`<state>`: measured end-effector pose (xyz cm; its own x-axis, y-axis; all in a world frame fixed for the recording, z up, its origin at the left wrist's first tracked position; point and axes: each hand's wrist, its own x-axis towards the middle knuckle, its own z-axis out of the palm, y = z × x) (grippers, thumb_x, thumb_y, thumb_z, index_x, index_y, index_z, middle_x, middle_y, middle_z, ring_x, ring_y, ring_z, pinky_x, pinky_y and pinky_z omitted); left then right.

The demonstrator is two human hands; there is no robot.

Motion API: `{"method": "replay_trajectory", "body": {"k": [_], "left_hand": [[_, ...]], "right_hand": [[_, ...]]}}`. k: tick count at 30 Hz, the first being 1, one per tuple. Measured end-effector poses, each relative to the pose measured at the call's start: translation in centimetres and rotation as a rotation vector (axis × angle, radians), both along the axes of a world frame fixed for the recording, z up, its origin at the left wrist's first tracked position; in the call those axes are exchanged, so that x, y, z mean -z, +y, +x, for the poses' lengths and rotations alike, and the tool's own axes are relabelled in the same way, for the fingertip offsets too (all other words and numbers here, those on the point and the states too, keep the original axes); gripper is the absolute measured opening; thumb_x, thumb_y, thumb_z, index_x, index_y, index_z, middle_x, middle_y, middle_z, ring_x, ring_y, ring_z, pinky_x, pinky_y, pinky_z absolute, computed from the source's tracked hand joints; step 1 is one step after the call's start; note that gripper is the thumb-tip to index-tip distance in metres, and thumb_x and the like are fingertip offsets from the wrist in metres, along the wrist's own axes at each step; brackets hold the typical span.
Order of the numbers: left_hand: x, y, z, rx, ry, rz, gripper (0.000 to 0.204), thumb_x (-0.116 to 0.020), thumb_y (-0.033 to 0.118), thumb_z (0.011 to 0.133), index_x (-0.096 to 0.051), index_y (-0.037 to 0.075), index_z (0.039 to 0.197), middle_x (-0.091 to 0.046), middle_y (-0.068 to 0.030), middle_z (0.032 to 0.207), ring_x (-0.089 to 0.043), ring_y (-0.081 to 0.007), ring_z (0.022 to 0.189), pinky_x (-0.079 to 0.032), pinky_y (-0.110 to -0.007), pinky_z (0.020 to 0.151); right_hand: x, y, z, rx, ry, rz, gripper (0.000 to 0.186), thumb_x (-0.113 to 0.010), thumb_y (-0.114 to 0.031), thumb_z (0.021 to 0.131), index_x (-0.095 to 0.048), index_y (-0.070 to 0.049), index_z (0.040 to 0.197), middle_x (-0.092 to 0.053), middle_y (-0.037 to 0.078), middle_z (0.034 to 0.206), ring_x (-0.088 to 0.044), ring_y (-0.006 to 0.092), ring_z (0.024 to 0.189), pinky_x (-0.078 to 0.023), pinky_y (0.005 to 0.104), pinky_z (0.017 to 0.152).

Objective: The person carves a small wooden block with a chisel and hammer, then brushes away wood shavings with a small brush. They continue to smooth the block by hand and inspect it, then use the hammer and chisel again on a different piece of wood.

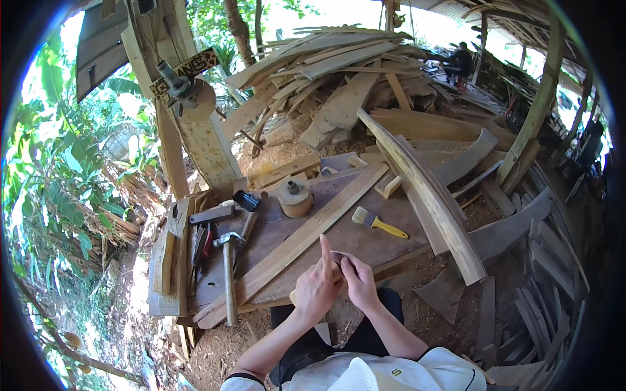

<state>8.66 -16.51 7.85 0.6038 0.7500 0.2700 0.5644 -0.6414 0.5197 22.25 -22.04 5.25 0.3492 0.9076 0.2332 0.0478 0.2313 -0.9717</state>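
At the near edge, a pale-shirted lap with dark trousers (372, 345) sits below the worktop (270, 225), and both forearms reach up from it. The left hand (315, 287) is mostly closed, its index finger straight and pointing away, the other fingers curled toward a small brown piece (337, 258). The right hand (358, 277) meets it from the right, thumb and fingers pinched closely on that same piece, which lies between the two hands, against the fingertips of the right and beside the left's raised finger; its full shape is hidden by the hands. Just beyond them, a long plank (293, 245) crosses the worktop diagonally from near left to far right. To the left a claw hammer (229, 274) lies with its handle toward the person, its near end over the plank; a red-handled tool (208, 241) lies left of its head. To the right of the plank rests a brush (381, 224), yellow handle pointing right. Farther, a round pot (295, 198) stands near the plank's far left side. A curved timber (427, 199) slants along the right side. Beyond rise a wooden post (210, 150) at left and a heap of boards (326, 65), with another person (460, 62) far right.
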Motion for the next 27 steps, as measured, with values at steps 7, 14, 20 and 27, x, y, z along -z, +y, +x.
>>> {"method": "replay_trajectory", "body": {"k": [7, 14, 20, 27], "left_hand": [[-0.4, 0.4, 0.4, -0.011, 0.007, -0.036, 0.127, -0.087, 0.018, 0.086, 0.000, -0.007, 0.176, -0.075, -0.0195, 0.108, -0.077, -0.0383, 0.087, -0.061, -0.047, 0.072], [-0.6, 0.6, 0.8, -0.025, 0.036, -0.033, 0.125, -0.085, 0.016, 0.086, 0.000, -0.005, 0.176, -0.075, -0.0199, 0.109, -0.077, -0.0389, 0.087, -0.061, -0.048, 0.072], [-0.2, 0.3, 0.4, 0.003, -0.052, -0.012, 0.125, -0.085, 0.015, 0.086, -0.001, -0.005, 0.176, -0.075, -0.0188, 0.107, -0.076, -0.0387, 0.085, -0.061, -0.048, 0.071], [-0.1, 0.1, 0.1, -0.009, 0.004, -0.002, 0.128, -0.086, 0.015, 0.085, 0.001, -0.006, 0.176, -0.074, -0.0188, 0.109, -0.076, -0.0381, 0.088, -0.061, -0.046, 0.073]], "right_hand": [[2.6, 0.9, 1.2, 0.015, 0.049, -0.060, 0.038, -0.051, -0.023, 0.122, -0.071, 0.006, 0.137, -0.079, 0.010, 0.124, -0.070, 0.0151, 0.116, -0.054, 0.0320, 0.104], [3.0, 0.6, 1.2, 0.055, 0.055, -0.067, 0.037, -0.053, -0.023, 0.121, -0.071, 0.005, 0.138, -0.080, 0.012, 0.124, -0.071, 0.0164, 0.116, -0.053, 0.0328, 0.106], [0.6, 0.0, -0.3, 0.099, 0.009, 0.032, 0.037, -0.052, -0.022, 0.122, -0.071, 0.006, 0.138, -0.080, 0.012, 0.122, -0.072, 0.0172, 0.114, -0.054, 0.0331, 0.104], [0.5, 0.5, -0.1, 0.071, -0.025, 0.034, 0.035, -0.053, -0.020, 0.121, -0.072, 0.006, 0.136, -0.080, 0.017, 0.118, -0.073, 0.0182, 0.111, -0.055, 0.0346, 0.101]]}}
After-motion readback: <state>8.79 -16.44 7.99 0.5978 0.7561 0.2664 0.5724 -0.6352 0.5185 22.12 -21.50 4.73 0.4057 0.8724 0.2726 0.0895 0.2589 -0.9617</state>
